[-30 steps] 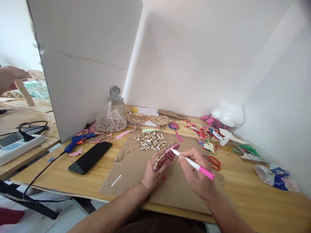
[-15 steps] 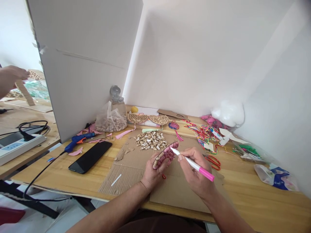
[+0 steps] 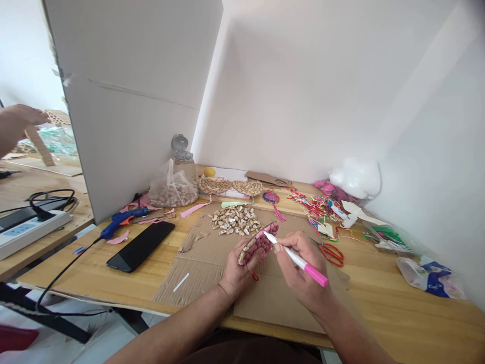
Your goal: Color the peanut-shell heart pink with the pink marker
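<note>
My left hand point(image 3: 240, 265) is closed around a pink-coloured piece covered with peanut shells point(image 3: 259, 243), holding it tilted above the cardboard. Its edge shows bare brown shell, and a bit of red cord hangs below. In my right hand point(image 3: 303, 265) is a white marker pen point(image 3: 290, 255) with a pink end, gripped like a writing tool. The pen's tip meets the pink face near its upper edge. Just behind the piece lies a pile of peanut shell halves point(image 3: 235, 220) on the cardboard sheet point(image 3: 204, 275).
To the left lie a black phone point(image 3: 141, 246) and a blue glue gun point(image 3: 123, 220). Behind are a bag of peanuts point(image 3: 174, 187) and shell-covered rounds point(image 3: 246, 187). Red-handled scissors point(image 3: 332, 254) and tangled coloured cords point(image 3: 320, 207) sit right. Another person's hand point(image 3: 22, 121) works beyond the partition.
My right hand and the marker have shifted slightly left, the tip sliding a little along the pink face. My left hand and the shell piece stay nearly still.
</note>
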`<state>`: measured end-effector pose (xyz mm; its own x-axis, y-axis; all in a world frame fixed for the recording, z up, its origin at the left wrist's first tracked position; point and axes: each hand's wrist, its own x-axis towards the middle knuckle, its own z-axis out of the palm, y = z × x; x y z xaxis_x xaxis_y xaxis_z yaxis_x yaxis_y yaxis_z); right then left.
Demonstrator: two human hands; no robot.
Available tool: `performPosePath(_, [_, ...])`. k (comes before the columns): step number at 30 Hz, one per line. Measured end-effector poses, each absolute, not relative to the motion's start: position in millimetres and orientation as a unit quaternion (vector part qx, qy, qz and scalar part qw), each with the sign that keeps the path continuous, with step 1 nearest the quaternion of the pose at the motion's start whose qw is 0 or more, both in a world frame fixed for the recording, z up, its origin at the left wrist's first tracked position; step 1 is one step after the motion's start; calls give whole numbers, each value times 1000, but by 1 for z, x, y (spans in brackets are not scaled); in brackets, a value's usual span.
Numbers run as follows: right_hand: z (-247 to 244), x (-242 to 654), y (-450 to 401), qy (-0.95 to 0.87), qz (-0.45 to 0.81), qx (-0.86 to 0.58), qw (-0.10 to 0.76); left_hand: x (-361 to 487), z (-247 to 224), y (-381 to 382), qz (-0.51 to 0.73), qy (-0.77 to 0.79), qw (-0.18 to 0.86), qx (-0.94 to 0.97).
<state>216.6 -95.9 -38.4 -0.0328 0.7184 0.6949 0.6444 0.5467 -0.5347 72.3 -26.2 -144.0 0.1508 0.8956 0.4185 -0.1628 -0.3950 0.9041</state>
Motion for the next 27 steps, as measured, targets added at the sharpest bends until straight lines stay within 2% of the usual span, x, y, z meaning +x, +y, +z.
performPosePath(15, [-41,215,-91,-733,-43,-450,509,73,-147,-25,572,292,480,598])
performPosePath(27, [-42,211,-91,-750,-96,-415,506,71,-143,-27,573,308,456,608])
